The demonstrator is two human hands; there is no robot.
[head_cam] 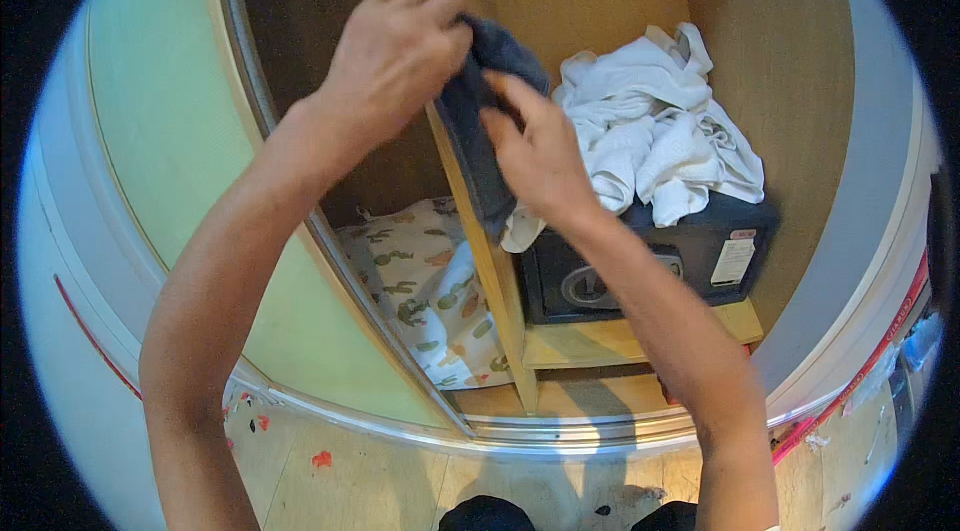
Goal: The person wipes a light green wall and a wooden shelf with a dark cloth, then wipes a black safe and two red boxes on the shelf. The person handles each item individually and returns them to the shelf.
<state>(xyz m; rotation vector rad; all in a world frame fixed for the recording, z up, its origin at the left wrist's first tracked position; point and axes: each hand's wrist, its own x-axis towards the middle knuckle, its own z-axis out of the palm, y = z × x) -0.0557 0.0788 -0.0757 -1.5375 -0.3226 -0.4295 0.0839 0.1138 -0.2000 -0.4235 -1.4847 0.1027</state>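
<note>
A dark navy cloth hangs in front of the wooden divider of an open wardrobe. My left hand grips its upper end in closed fingers. Lower down on the right side, my right hand has its thumb and fingers on the same cloth, with a fold between them; the fingertips are partly hidden. Just beyond my right hand, rumpled white towels lie heaped on top of a black safe. One white end hangs over the safe's front edge.
Left of the divider lies a cactus-print fabric bundle. A pale green sliding door covers the left side. Metal door tracks run along the floor edge. Red scraps litter the floor, and a pink-red strip stands at right.
</note>
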